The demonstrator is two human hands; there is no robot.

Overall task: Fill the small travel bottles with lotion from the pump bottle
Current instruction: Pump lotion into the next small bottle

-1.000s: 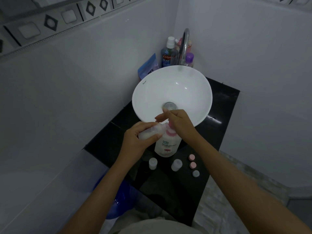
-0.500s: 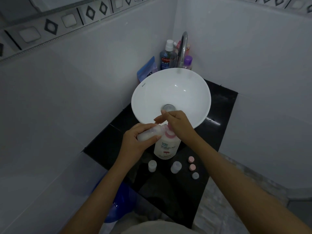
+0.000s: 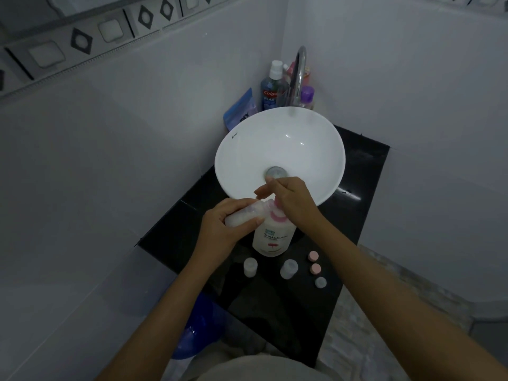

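A white pump bottle (image 3: 273, 237) with a pink collar stands on the black counter (image 3: 357, 215) in front of the sink. My right hand (image 3: 294, 202) rests flat on its pump head, which is hidden under the palm. My left hand (image 3: 222, 229) grips a small translucent travel bottle (image 3: 244, 214), tilted on its side with its mouth at the pump spout. Two more small travel bottles (image 3: 250, 266) (image 3: 288, 268) stand open on the counter just in front of the pump bottle. Two pink caps (image 3: 312, 256) (image 3: 315, 268) and a grey cap (image 3: 320, 282) lie to their right.
A white bowl sink (image 3: 239, 160) with a chrome tap (image 3: 298, 75) fills the back of the counter. Behind it stand a blue mouthwash bottle (image 3: 270, 90), a purple-capped bottle (image 3: 307, 96) and a blue pouch (image 3: 240, 110). A blue bucket (image 3: 195, 331) sits below the counter's left edge.
Both hands keep their hold at the pump bottle with only slight shifts. The view has drifted a little.
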